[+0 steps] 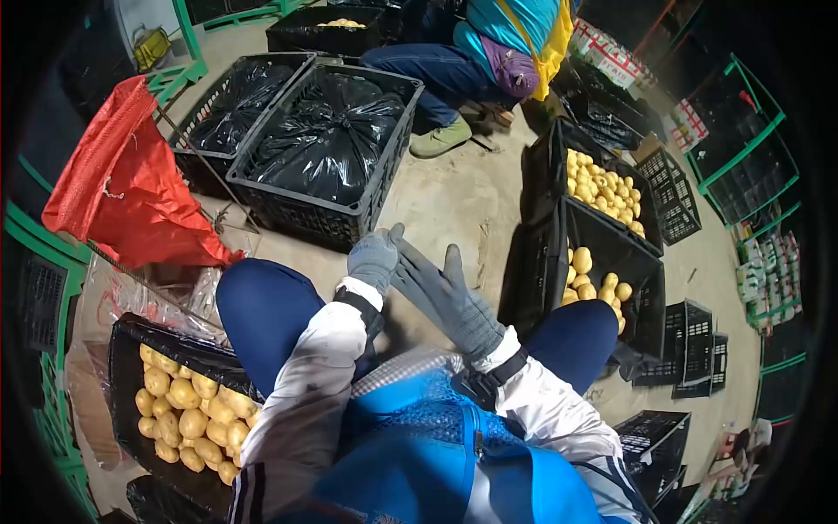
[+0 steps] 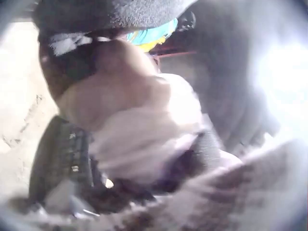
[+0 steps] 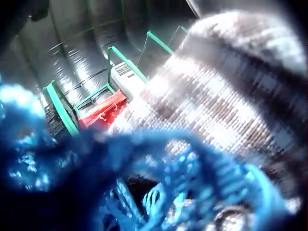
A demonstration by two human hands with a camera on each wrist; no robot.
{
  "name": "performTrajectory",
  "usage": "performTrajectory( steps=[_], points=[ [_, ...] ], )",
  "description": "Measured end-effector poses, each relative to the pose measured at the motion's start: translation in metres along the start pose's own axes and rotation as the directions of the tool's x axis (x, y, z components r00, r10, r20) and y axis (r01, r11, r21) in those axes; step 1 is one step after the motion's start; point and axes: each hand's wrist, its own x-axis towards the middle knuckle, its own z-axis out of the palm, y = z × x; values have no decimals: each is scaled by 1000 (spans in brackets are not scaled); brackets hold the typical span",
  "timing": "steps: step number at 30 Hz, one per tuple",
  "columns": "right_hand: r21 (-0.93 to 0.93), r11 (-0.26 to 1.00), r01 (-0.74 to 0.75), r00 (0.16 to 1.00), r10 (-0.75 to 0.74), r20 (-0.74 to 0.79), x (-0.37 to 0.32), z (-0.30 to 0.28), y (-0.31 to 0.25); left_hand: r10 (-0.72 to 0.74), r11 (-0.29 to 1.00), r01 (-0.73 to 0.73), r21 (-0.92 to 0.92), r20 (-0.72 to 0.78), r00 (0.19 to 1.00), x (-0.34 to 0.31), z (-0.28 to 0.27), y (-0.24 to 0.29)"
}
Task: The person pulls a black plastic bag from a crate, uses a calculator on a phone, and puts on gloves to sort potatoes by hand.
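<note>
In the head view my gloved left hand (image 1: 372,260) and gloved right hand (image 1: 447,295) meet in front of my knees. The right hand's fingers are straight and point toward the left hand, with its thumb raised apart. Its fingertips overlap the left hand, whose own fingers are mostly hidden; I cannot tell whether they grip the other glove. Both gloves are grey knit. A black liner edges the crate of potatoes (image 1: 196,424) beside my left knee. Near my right knee, more potatoes (image 1: 580,260) lie in a black-lined crate.
Ahead stand black crates with tied black bags (image 1: 336,131). A red sack (image 1: 140,188) slumps at the left. Another person (image 1: 489,52) crouches at the back. A further crate of potatoes (image 1: 602,188) is at the right, with stacked crates (image 1: 685,345) behind my right knee.
</note>
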Motion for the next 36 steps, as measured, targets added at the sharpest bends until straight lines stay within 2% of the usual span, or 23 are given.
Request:
performTrajectory(
  steps=[1,2,4,6,7,9,11,13,15,17,18,19,21,22,23,24,26,27,28,30,32,33,36],
  points=[
    [-365,917,160,983,-180,-21,-13,7,-6,-1,1000,1,-1,-7,1000,6,9,-12],
    [-689,676,262,938,-345,18,-26,14,-12,-59,997,60,49,-26,998,13,18,-23],
    [-962,-107,252,821,-503,271,-52,29,-26,-122,985,125,120,-35,992,19,17,-24],
    [-564,-824,61,741,-341,578,-80,43,-46,-148,971,152,185,-33,988,22,24,-31],
    [-181,-982,-57,726,-165,668,-73,53,-36,-171,958,177,224,-44,984,29,32,-42],
    [-171,-971,-165,636,-237,734,-99,29,-12,-221,948,221,231,-24,975,28,21,-45],
    [-43,-960,-275,542,-192,818,-117,41,-1,-90,911,53,410,71,993,30,49,-51],
    [80,-943,-324,498,-98,861,-111,57,8,128,818,-236,524,234,964,6,45,-21],
    [206,-910,-359,574,-41,818,-98,88,4,583,658,-595,461,189,790,-4,62,-12],
    [197,-901,-385,409,24,912,-56,86,5,260,965,-262,-13,196,945,-10,55,47],
    [172,-932,-320,451,10,892,-45,96,0,222,933,-121,-339,276,935,-29,43,68],
    [103,-966,-238,356,13,934,-30,102,-7,220,787,51,-615,357,908,-43,36,83],
    [366,-930,-24,266,347,899,-27,206,-63,366,864,-294,-408,109,924,-23,117,42],
    [375,-927,-23,279,355,892,-31,226,-72,428,856,-294,-426,261,865,-24,101,50],
    [520,-823,-229,245,468,849,-38,241,-77,476,850,-289,-440,410,778,-35,80,61],
    [613,-665,-427,233,574,785,-39,247,-78,474,852,-290,-436,406,781,-50,76,63],
    [692,-583,-426,283,641,714,-34,203,-64,463,673,-352,-651,0,886,-83,86,62],
    [764,-485,-426,329,703,630,-30,183,-50,464,671,-352,-653,0,886,-81,87,65],
    [686,-452,-571,329,640,695,-29,181,-43,337,528,13,-849,223,915,-78,90,66],
    [680,-405,-612,331,649,685,-27,184,-40,263,31,679,-733,662,702,-61,95,66],
    [670,-363,-647,332,657,677,-27,195,-38,336,18,660,-751,626,703,-34,153,42],
    [622,-314,-717,270,697,664,-34,215,-41,407,-1,646,-763,590,698,-28,172,32],
    [462,-353,-814,70,729,681,-46,202,-16,382,199,627,-753,649,658,-45,121,29]
  ],
)
